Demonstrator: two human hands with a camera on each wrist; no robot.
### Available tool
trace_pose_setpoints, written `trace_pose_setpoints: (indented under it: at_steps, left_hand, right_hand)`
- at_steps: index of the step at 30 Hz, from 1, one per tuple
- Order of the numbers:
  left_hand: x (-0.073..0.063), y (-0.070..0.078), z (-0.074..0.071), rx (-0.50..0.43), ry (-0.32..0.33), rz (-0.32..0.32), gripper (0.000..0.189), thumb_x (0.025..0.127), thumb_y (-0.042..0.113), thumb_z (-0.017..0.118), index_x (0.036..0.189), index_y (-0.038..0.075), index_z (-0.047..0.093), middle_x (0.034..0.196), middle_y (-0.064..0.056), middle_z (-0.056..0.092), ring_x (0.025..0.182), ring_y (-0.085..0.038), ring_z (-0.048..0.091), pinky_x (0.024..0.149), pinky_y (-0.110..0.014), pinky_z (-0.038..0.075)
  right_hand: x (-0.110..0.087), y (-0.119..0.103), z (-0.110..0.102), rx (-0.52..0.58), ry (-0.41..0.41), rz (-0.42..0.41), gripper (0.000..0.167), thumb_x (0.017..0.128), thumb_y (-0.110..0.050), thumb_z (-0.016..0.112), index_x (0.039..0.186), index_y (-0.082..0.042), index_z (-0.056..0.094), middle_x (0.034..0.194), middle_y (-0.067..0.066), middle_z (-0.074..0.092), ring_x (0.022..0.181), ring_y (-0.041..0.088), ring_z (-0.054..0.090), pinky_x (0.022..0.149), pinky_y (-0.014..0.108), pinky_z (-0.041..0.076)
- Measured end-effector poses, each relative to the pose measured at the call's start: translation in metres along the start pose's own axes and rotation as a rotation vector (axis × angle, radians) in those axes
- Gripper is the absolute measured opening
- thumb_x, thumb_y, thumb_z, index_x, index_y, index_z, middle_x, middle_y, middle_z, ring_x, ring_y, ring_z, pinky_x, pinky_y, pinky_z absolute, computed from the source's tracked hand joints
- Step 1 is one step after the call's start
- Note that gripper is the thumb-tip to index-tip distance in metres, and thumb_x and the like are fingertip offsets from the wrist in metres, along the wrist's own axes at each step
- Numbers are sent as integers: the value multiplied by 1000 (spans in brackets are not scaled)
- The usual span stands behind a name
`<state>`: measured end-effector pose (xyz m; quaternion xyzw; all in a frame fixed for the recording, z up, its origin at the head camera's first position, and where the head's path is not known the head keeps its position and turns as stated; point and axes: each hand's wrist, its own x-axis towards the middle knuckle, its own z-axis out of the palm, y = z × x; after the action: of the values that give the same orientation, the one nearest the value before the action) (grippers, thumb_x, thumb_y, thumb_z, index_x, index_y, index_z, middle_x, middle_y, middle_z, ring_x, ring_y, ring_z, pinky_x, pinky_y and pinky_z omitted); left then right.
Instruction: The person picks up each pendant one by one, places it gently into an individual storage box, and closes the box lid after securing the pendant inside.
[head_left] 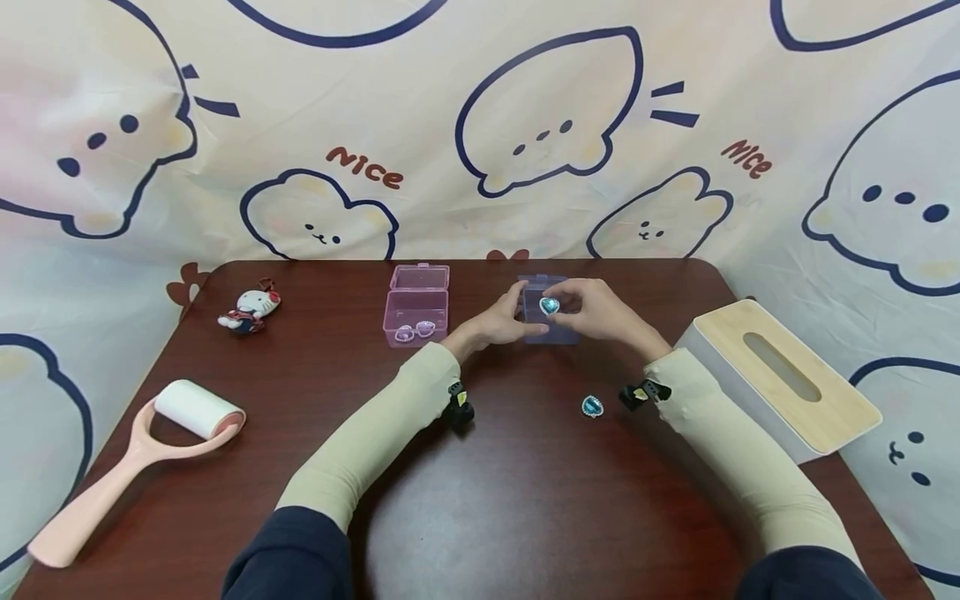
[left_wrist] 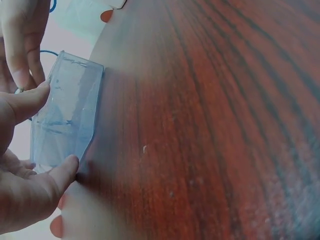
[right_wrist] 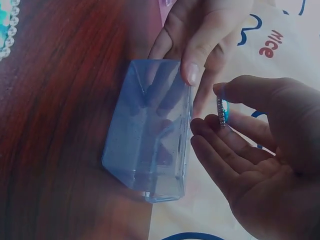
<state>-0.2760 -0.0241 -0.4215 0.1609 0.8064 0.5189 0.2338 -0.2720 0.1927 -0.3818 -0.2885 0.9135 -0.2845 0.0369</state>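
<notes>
A see-through blue plastic box [head_left: 561, 336] stands at the back of the table with its lid raised. My left hand [head_left: 497, 322] grips the left end of this box [right_wrist: 142, 130], thumb on the near side and fingers behind. Between thumb and fingertips, my right hand [head_left: 603, 315] pinches a blue heart-shaped gem [head_left: 550, 306] edged with small beads. In the right wrist view the gem [right_wrist: 223, 111] is beside the box's rim, turned edge-on. A second blue gem [head_left: 592, 407] of the same look lies on the table, nearer than the box.
Left of the hands, an open pink box [head_left: 387, 321] holds pink bead-edged pieces [head_left: 415, 332]. A doll keychain [head_left: 251, 311] lies at the back left, a lint roller [head_left: 135, 454] at the front left. By my right forearm stands a tissue box [head_left: 783, 375] with a wooden lid.
</notes>
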Motion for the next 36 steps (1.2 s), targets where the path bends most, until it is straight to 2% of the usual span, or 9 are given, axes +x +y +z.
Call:
trace_pose_setpoints:
  at_steps: [6,10,19,30,36]
  left_hand:
    - [1,-1,0,-7,11,8,102,98,29,71,166,12,-3,172,-19,9,159,-34,23,126,-48,29]
    - [0,0,0,-4,-7,-5,102,98,29,71,166,14,-4,172,-18,8,159,-35,20,127,-50,28]
    - [0,0,0,-10,-6,5,103,97,28,72,166,12,-3,170,-19,18,159,-33,23,127,-49,27]
    - [-1,0,-1,12,-1,-5,102,97,30,72,166,16,-2,173,-16,6,160,-33,19,128,-50,25]
    - [-1,0,-1,10,-2,-8,104,97,31,73,166,15,-3,173,-17,9,160,-33,19,128,-50,25]
  right_hand:
    - [8,2,2,-6,-21,8,35,92,-13,77,125,-2,71,118,17,74,106,31,73,93,48,60]
    - [12,4,4,1,-47,28,34,93,-12,76,125,-3,71,120,18,73,110,33,72,96,50,59]
    - [22,7,11,-35,-105,49,33,93,-12,75,125,-5,72,124,16,72,111,30,70,94,47,59]
    - [27,5,11,-16,-120,35,33,91,-6,76,123,0,72,122,19,73,112,34,73,96,47,59]
    - [26,6,12,-5,-118,47,32,93,-11,76,122,-1,72,123,18,73,114,33,72,98,48,57]
